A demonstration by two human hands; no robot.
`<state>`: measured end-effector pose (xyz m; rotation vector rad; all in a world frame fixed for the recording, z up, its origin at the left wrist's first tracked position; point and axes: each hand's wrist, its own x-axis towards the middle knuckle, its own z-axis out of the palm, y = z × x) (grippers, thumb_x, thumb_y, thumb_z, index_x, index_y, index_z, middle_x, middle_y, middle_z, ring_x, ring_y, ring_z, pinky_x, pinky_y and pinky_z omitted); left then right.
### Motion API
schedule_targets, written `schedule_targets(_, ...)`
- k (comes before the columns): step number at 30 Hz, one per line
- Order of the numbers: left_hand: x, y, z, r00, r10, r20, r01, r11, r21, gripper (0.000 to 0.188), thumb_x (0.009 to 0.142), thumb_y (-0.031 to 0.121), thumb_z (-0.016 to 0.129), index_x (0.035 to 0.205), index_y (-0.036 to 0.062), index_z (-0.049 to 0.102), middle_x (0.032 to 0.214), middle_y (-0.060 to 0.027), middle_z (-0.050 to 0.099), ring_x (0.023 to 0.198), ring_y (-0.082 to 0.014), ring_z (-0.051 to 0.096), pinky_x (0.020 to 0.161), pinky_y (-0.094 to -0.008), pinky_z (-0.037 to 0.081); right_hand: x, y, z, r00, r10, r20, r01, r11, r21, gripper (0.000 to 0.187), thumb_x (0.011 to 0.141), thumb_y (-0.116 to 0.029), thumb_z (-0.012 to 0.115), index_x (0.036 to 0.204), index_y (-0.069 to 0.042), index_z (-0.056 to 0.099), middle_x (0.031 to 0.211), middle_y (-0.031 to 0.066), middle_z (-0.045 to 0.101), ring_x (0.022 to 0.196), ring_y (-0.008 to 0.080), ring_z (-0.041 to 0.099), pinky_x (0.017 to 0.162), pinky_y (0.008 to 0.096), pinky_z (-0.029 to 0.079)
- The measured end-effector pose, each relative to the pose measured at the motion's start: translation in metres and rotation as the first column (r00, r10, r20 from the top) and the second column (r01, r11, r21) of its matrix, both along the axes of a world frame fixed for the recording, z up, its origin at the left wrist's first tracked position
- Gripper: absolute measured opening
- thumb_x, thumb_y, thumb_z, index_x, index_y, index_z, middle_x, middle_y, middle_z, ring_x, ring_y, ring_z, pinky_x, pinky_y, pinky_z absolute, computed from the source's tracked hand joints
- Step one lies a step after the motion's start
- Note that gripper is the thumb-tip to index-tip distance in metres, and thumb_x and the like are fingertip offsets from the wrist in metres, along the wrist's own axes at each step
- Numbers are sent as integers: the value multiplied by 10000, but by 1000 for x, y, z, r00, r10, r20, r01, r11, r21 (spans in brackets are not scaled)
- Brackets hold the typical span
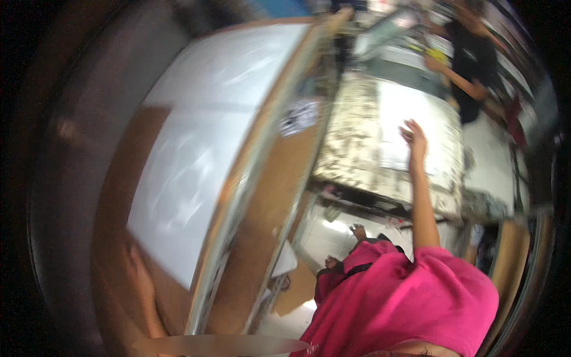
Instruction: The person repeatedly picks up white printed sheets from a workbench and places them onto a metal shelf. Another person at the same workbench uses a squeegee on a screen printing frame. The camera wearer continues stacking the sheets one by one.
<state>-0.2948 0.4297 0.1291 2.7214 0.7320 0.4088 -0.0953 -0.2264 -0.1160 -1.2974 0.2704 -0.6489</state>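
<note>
My right hand (414, 134) reaches far forward, its fingers apart on a white sheet (398, 107) that lies on a paint-spattered table (351, 137). The arm comes out of my pink sleeve (440, 279). My left hand (140, 276) is at the lower left, against the bottom corner of a large white board (202, 137) with a wooden frame edge (250, 160) that stands tilted beside me. Motion blur hides the left fingers, so their grip is unclear. My bare feet (357, 231) show on the pale floor below the table.
Another person in a black shirt (476, 59) works at the table's far right end. A brown board (279, 196) leans between the white board and the table. Cluttered shelves and a pale floor (493, 166) lie on the right.
</note>
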Motion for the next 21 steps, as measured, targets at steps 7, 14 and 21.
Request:
schedule_targets(7,5,21,-9,1000,-11,29,9,997,83,535,992,399,458,1417,75,429,1455,-195,403,1370,-337,341,1141,-373,242,104,-82,-33,992,-114,-54,127,892,433,463,973,-129,367,1401,47,345,1359,232,483,1171,342,556,1000,403,460)
schedule_targets(14,8,-30,13,994,82,-72,-64,972,226,527,1007,369,419,1350,-28,472,1417,-204,446,1315,-335,406,1125,-397,273,186,-136,-84,993,-88,-79,118,742,660,616,979,-342,437,1466,-18,243,1402,212,440,1260,374,457,1060,488,373)
schedule_targets(21,2,4,5,988,108,-107,-65,936,346,513,1015,363,388,1342,-18,488,1406,-192,466,1326,-303,398,1126,-390,264,207,-182,-166,989,-149,13,68,522,850,978,786,-781,396,1525,-223,82,1572,95,117,1404,380,177,1055,709,162)
